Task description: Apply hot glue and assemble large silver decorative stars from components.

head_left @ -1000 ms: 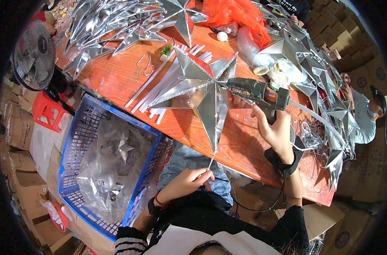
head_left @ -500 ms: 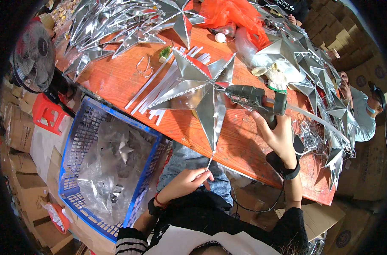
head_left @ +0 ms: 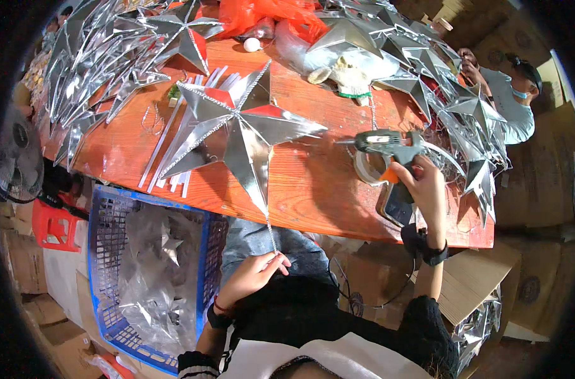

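The right hand wraps the grip of the glue gun, so the handle and trigger are hidden. A dark phone-like slab is half covered by that hand. The left hand pinches a thin trim strip, too fine to make out in detail. The contents of the blue crate blur under crinkled foil. A co-worker at the far corner is cut off by the dark rim, with the hands masked by silver stars.

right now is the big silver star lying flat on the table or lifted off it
Lying flat. The silver star rests on the orange table, its lowest point reaching past the near edge, where the left hand pinches a thin strand.
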`<move>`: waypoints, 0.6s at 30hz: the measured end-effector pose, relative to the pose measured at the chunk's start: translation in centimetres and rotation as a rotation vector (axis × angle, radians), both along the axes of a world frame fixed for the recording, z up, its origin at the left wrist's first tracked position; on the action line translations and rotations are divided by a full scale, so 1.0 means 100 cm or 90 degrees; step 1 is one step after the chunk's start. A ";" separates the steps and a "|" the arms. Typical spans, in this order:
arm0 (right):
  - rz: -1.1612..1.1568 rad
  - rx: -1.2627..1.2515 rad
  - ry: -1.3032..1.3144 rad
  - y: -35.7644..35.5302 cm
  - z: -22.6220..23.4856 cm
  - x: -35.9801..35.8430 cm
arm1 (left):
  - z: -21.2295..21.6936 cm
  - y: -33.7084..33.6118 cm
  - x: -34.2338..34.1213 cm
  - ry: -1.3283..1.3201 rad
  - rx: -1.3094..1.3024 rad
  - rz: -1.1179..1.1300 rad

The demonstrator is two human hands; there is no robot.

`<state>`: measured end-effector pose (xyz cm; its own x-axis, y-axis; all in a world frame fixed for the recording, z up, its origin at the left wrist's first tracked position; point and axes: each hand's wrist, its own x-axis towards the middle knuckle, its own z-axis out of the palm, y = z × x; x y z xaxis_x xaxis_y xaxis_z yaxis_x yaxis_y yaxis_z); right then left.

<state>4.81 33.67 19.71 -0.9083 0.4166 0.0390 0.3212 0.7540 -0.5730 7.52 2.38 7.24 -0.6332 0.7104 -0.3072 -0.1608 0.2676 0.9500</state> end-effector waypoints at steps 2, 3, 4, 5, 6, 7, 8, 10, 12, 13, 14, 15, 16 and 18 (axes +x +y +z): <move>0.014 -0.007 0.072 0.000 -0.022 -0.003 | -0.004 -0.001 0.005 -0.008 0.027 0.016; 0.018 0.035 0.100 0.003 -0.030 -0.004 | -0.004 -0.001 0.006 -0.010 0.025 0.016; 0.023 0.076 0.128 0.005 -0.035 -0.003 | -0.004 -0.001 0.006 0.005 0.001 -0.009; 0.016 0.105 0.131 0.008 -0.034 0.000 | -0.004 -0.001 0.006 0.018 -0.023 -0.033; 0.015 0.129 0.132 0.008 -0.030 0.002 | -0.001 0.000 0.007 0.011 -0.030 -0.024; 0.001 0.095 0.131 -0.001 -0.018 0.005 | 0.002 0.001 0.009 -0.070 0.027 -0.019; 0.074 0.199 0.213 0.005 -0.020 0.008 | 0.006 0.001 0.010 -0.151 0.086 -0.011; 0.128 0.118 0.261 -0.021 0.000 0.021 | 0.039 -0.001 0.002 -0.249 0.097 -0.064; 0.259 0.087 0.191 -0.051 0.013 0.041 | 0.057 0.000 -0.004 -0.246 0.163 -0.063; 0.378 0.080 0.195 -0.060 0.009 0.044 | 0.063 0.000 -0.009 -0.267 0.174 -0.067; 0.497 0.072 0.199 -0.068 0.004 0.047 | 0.067 0.000 -0.012 -0.288 0.186 -0.071; 0.559 0.011 0.180 -0.079 -0.003 0.048 | 0.067 0.000 -0.014 -0.248 0.170 -0.052; 0.615 -0.040 0.168 -0.090 -0.003 0.052 | 0.068 -0.002 -0.012 -0.256 0.167 -0.029; 0.686 -0.025 0.170 -0.104 -0.002 0.052 | 0.077 -0.001 -0.010 -0.317 0.185 0.018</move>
<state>9.96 23.26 19.48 -0.7597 -0.5812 0.2917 -0.6293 0.5439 -0.5552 6.51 2.32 14.89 -0.4827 0.7947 -0.3681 -0.6107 -0.0041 0.7919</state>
